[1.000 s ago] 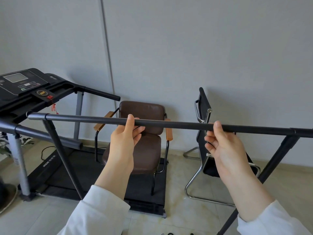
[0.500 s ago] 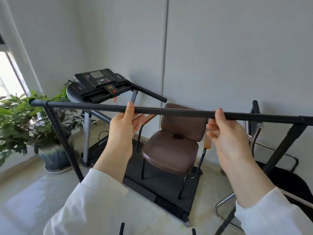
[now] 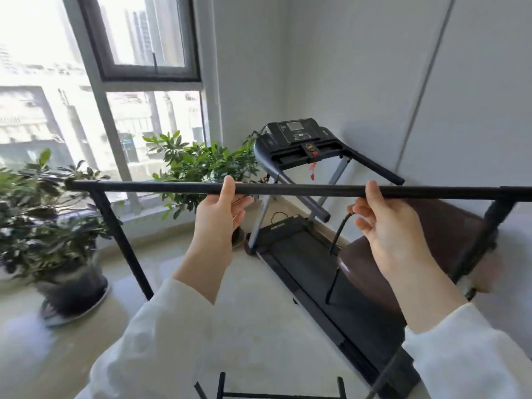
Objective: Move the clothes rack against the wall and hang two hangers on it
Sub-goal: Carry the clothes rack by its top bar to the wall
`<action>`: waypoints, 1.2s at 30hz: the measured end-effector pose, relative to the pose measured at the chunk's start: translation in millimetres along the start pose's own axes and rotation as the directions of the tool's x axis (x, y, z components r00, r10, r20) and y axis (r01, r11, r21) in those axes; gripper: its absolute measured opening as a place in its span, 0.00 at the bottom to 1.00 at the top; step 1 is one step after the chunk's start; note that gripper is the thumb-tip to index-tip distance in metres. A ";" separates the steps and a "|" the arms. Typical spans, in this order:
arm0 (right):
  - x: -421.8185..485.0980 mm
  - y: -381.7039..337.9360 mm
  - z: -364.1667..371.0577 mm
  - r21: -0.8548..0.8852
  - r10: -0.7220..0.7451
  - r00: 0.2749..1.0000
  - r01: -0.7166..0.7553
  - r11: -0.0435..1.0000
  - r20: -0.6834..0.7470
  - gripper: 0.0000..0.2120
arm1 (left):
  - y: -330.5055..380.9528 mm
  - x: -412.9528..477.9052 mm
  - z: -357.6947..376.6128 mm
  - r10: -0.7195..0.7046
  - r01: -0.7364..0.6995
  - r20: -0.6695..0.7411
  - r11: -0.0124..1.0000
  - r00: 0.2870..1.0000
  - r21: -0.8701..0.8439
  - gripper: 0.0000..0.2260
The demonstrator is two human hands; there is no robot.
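We take the clothes rack's top rail (image 3: 302, 190) as our landmark: a slim, round, matte black bar running nearly level across the view, with black slanted legs dropping from each end.

Left of and behind the rail's left end, potted plants (image 3: 49, 226) with glossy green leaves stand in dark rounded pots on the pale smooth floor, blurred in the picture. Behind them rises a window (image 3: 115, 82) with a dark frame and bright glass.

Our left hand (image 3: 218, 217) wraps the rail left of its middle, thumb up over the top and fingers curled underneath, closed on the bar. A loose white sleeve covers the forearm below it.

Behind the rail's middle, a treadmill (image 3: 305, 156) stands in the corner against the plain grey wall (image 3: 374, 67): black plastic console, grey metal uprights, round padded handles and a flat dark belt running toward us.

Our right hand (image 3: 385, 226) holds the rail right of its middle, thumb over the top, fingers bent beneath; the grip looks lighter, though we cannot tell how firmly it closes.

Beneath the rail's right end sits a chair (image 3: 374, 269) with smooth brown leather-like padding and thin black metal tubing.
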State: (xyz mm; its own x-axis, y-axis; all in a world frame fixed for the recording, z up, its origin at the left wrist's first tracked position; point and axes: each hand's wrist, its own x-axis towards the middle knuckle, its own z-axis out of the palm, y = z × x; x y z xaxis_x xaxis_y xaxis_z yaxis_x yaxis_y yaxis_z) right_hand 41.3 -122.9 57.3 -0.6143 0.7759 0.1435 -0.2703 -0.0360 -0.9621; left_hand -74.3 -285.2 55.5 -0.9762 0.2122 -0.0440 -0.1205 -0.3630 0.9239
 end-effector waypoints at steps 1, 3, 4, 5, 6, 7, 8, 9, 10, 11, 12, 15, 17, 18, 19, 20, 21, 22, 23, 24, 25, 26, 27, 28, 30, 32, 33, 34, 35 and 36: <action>-4.8 2.7 12.4 0.007 0.007 1.000 -0.007 1.000 0.020 0.10 | 5.9 -0.3 -14.3 0.009 -0.008 -0.023 1.000 1.000 0.004 0.12; -15.6 7.7 40.4 0.015 0.022 0.997 -0.023 1.000 0.067 0.09 | 19.4 -1.2 -45.7 0.030 -0.030 -0.066 1.000 0.997 0.003 0.12; -22.9 11.0 59.6 0.011 0.037 0.995 -0.038 0.999 0.094 0.09 | 28.2 -0.6 -67.2 0.044 -0.044 -0.088 0.999 0.995 0.001 0.12; -28.3 12.8 71.7 0.008 0.044 0.993 -0.045 0.999 0.111 0.09 | 33.6 -0.6 -80.4 0.045 -0.045 -0.096 0.999 0.994 -0.003 0.12; -35.4 15.5 88.1 0.008 0.050 0.989 -0.051 0.999 0.137 0.09 | 40.6 -1.1 -98.2 0.048 -0.049 -0.109 0.999 0.993 -0.006 0.11; -42.3 18.6 104.3 0.010 0.056 0.985 -0.059 0.998 0.162 0.09 | 47.0 -1.3 -116.0 0.055 -0.056 -0.124 0.998 0.991 -0.007 0.11; -49.5 21.7 120.3 0.014 0.065 0.981 -0.069 0.998 0.182 0.09 | 53.4 -1.8 -132.8 0.066 -0.066 -0.139 0.998 0.988 0.003 0.10; -56.7 25.3 136.7 0.016 0.073 0.976 -0.078 0.997 0.206 0.09 | 59.9 -2.1 -150.6 0.077 -0.077 -0.154 0.997 0.985 0.011 0.10; -64.7 28.4 153.0 0.022 0.081 0.969 -0.089 0.996 0.233 0.09 | 66.6 -3.0 -168.0 0.088 -0.086 -0.170 0.996 0.982 0.019 0.10; -72.5 32.1 169.1 0.025 0.092 0.961 -0.102 0.995 0.261 0.09 | 72.7 -3.2 -186.2 0.095 -0.093 -0.185 0.995 0.978 0.022 0.10; -80.6 36.7 186.7 0.023 0.104 0.951 -0.115 0.993 0.291 0.09 | 80.0 -4.1 -205.8 0.103 -0.099 -0.205 0.995 0.973 0.030 0.10; -100.6 49.8 230.0 0.022 0.137 0.922 -0.156 0.988 0.361 0.08 | 97.9 -8.7 -255.1 0.111 -0.099 -0.273 0.994 0.956 0.055 0.10; -114.4 57.7 260.9 0.025 0.157 0.895 -0.184 0.983 0.417 0.09 | 111.7 -16.7 -285.5 0.115 -0.101 -0.346 0.993 0.931 0.060 0.09; -122.5 59.5 277.1 0.023 0.171 0.880 -0.203 0.979 0.444 0.09 | 118.7 -21.1 -299.9 0.127 -0.108 -0.389 0.992 0.913 0.068 0.09; -131.2 61.7 294.4 0.012 0.186 0.857 -0.219 0.976 0.480 0.10 | 126.0 -26.5 -315.3 0.141 -0.122 -0.434 0.990 0.890 0.072 0.09; -141.1 63.1 311.7 0.005 0.202 0.833 -0.238 0.971 0.515 0.10 | 133.2 -32.3 -330.6 0.157 -0.137 -0.477 0.988 0.865 0.077 0.08; -147.7 64.4 323.9 0.008 0.203 0.819 -0.246 0.969 0.536 0.10 | 139.2 -36.7 -340.2 0.162 -0.142 -0.506 0.987 0.847 0.079 0.08; -158.5 65.2 341.8 0.004 0.208 0.791 -0.258 0.966 0.575 0.10 | 146.4 -43.2 -356.0 0.180 -0.159 -0.553 0.984 0.814 0.086 0.08; -166.7 66.4 354.4 -0.001 0.212 0.768 -0.265 0.964 0.605 0.10 | 151.0 -48.5 -367.3 0.190 -0.169 -0.588 0.981 0.786 0.090 0.08; -178.4 68.1 370.9 -0.007 0.217 0.733 -0.278 0.961 0.644 0.10 | 157.3 -56.8 -382.0 0.209 -0.188 -0.626 0.977 0.751 0.102 0.08; -188.5 69.6 383.8 -0.008 0.217 0.704 -0.288 0.958 0.676 0.10 | 161.9 -64.6 -393.8 0.221 -0.200 -0.649 0.974 0.728 0.108 0.07; -199.6 70.8 397.0 -0.009 0.215 0.671 -0.296 0.955 0.710 0.10 | 166.5 -73.0 -406.1 0.236 -0.211 -0.669 0.970 0.705 0.121 0.07; -211.9 71.6 409.9 -0.011 0.211 0.634 -0.304 0.953 0.744 0.10 | 170.8 -82.2 -418.9 0.252 -0.219 -0.694 0.966 0.675 0.139 0.08; -224.8 73.0 422.5 -0.015 0.206 0.595 -0.310 0.951 0.777 0.10 | 175.0 -92.1 -431.5 0.269 -0.225 -0.722 0.961 0.637 0.160 0.08; -251.0 75.7 445.3 -0.026 0.201 0.520 -0.323 0.946 0.830 0.10 | 182.9 -112.9 -455.5 0.297 -0.244 -0.773 0.951 0.561 0.188 0.08; -279.7 77.3 466.5 -0.056 0.209 0.448 -0.331 0.942 0.869 0.09 | 189.8 -135.3 -479.7 0.313 -0.267 -0.817 0.942 0.484 0.203 0.08; -296.0 76.7 476.4 -0.066 0.211 0.414 -0.336 0.939 0.886 0.09 | 192.6 -147.1 -491.9 0.321 -0.278 -0.834 0.937 0.449 0.211 0.08; -313.3 76.8 487.2 -0.072 0.210 0.380 -0.347 0.935 0.901 0.09 | 196.1 -159.9 -504.8 0.332 -0.287 -0.847 0.931 0.415 0.225 0.08; -330.0 75.6 496.5 -0.076 0.211 0.351 -0.360 0.930 0.913 0.09 | 199.6 -171.9 -516.6 0.339 -0.294 -0.858 0.927 0.386 0.234 0.08; -347.8 74.3 505.9 -0.076 0.204 0.323 -0.369 0.926 0.924 0.09 | 203.9 -184.2 -529.1 0.339 -0.301 -0.871 0.924 0.354 0.237 0.08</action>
State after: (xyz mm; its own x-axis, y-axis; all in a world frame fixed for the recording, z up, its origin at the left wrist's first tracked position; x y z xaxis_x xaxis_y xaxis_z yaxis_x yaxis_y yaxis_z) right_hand -140.1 -714.0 53.2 -0.9387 -0.3386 0.0639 0.0326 -0.2718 -0.9618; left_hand -14.3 -878.3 50.9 -0.5438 -0.8386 -0.0332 0.2250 -0.1838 0.9569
